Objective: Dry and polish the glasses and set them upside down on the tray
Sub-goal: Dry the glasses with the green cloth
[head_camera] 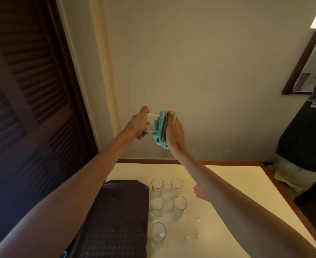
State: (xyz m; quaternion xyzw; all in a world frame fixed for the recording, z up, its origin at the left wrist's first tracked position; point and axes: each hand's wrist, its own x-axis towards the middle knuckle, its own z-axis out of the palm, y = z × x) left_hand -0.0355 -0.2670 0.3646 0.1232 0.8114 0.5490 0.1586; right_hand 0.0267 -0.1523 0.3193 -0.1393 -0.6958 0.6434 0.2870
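Observation:
I hold a clear glass (150, 122) up in front of the wall, on its side, with my left hand (138, 123) gripping its base end. My right hand (174, 132) presses a bunched teal cloth (161, 130) against the glass's open end. Below on the cream table (228, 192) stand several clear glasses, upright, in two rows: (157, 186), (176, 187), (179, 205). To their left lies the dark brown tray (116, 220), with nothing on the part I can see.
A pink cloth (200, 193) lies on the table, partly under my right forearm. A dark louvred door (28, 108) fills the left. A person in a dark shirt (306, 131) stands at the right edge, next to a framed picture (306, 67).

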